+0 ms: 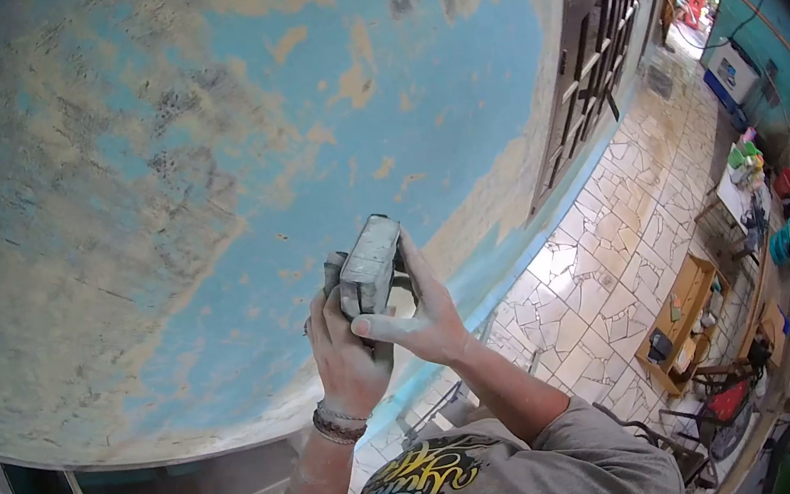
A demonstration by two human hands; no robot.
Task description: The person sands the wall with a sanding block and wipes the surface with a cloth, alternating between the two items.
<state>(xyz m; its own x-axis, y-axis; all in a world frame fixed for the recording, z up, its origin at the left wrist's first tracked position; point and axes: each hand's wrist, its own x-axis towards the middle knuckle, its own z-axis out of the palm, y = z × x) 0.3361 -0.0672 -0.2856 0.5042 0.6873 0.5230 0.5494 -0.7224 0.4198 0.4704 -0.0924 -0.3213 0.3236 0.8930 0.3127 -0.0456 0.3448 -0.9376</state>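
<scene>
Both hands are up in front of a patchy blue wall [418,122], closed on a grey, dust-covered sanding block [372,262]. My left hand [348,360], with dark bracelets [339,425] at its wrist, grips the block's lower left side. Around the right side and lower end wraps my right hand [433,317], its thumb lying across the front near the bottom. Pale dust coats the fingers of both hands. The block is tilted, its upper end pointing up and slightly right, and it overlaps the wall in this view. Parts of the fingers are hidden behind it.
A barred dark window [591,58] is set in the wall at upper right. Below left is another opening [165,481]. On the stone-patterned floor [607,247] stand a wooden drawer-like box [691,306], a red-seated chair [729,399] and a cluttered table [742,198].
</scene>
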